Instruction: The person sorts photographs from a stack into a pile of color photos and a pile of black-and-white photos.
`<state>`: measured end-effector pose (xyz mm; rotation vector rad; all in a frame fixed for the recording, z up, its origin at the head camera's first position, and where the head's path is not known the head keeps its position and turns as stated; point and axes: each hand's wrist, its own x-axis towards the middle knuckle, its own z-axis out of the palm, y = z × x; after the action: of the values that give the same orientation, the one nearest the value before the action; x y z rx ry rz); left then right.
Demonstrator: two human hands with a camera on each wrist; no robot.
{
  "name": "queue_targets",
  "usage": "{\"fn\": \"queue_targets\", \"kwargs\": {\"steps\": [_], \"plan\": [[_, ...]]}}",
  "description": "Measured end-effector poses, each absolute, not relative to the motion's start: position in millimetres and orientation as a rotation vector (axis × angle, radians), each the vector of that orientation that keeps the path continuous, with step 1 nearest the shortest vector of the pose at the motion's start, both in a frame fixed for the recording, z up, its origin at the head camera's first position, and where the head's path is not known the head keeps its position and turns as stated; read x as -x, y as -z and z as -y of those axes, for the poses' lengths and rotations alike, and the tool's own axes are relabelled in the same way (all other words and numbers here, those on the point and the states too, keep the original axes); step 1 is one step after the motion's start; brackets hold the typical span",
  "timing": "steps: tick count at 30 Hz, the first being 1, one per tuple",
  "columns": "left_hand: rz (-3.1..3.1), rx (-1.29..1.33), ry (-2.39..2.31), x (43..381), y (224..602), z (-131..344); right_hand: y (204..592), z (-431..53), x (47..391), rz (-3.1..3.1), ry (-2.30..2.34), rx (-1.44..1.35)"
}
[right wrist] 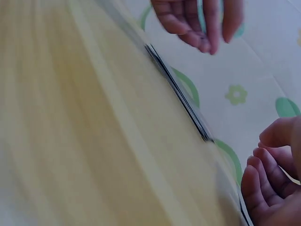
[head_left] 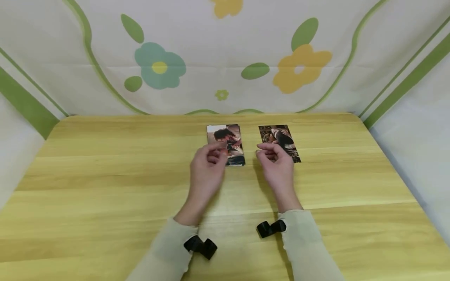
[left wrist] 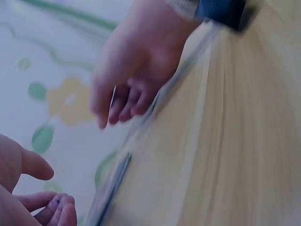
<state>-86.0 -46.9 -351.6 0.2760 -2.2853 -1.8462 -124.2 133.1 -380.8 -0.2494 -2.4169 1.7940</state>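
Observation:
A stack of photo cards [head_left: 235, 150] lies on the wooden table, its top picture showing a dark-haired figure. To its right is another photo card [head_left: 290, 142] with a dark picture. My left hand [head_left: 209, 168] hovers over the stack's near left part, fingers loosely curled, nothing held. Over the near left corner of the right card is my right hand [head_left: 277, 164], likewise loosely curled and holding nothing. Seen edge-on in the right wrist view, the stack [right wrist: 181, 94] has several layers. In the left wrist view, a gap separates my left thumb from the fingers [left wrist: 56, 207].
The wooden table [head_left: 105, 187] reaches a white cloth backdrop [head_left: 211, 47] with printed flowers at its far edge. Black devices [head_left: 200, 246] are strapped at both wrists over light sleeves [head_left: 161, 249]. White cloth also hangs at both sides.

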Motion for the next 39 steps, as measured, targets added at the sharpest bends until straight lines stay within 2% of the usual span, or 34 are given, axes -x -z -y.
{"fn": "queue_targets", "kwargs": {"steps": [4, 8, 18, 30, 39], "plan": [[2.23, -0.439, 1.777, 83.2, 360.6, 64.8, 380.7, -127.1, 120.7, 2.509, -1.763, 0.181], [2.175, -0.48, 1.764, 80.9, 369.6, 69.6, 381.2, -127.4, 115.8, 2.586, -1.692, 0.146], [2.217, -0.413, 1.738, 83.2, 378.5, 74.8, 383.0, -126.9, 117.3, 2.633, -1.592, 0.131], [2.483, -0.237, 1.465, 87.0, 383.7, 74.2, 384.7, -117.9, 111.5, 2.792, -1.387, 0.061], [2.534, -0.205, 1.384, 83.5, 382.6, 71.9, 385.1, -116.7, 111.0, 2.804, -1.307, 0.03]]}}
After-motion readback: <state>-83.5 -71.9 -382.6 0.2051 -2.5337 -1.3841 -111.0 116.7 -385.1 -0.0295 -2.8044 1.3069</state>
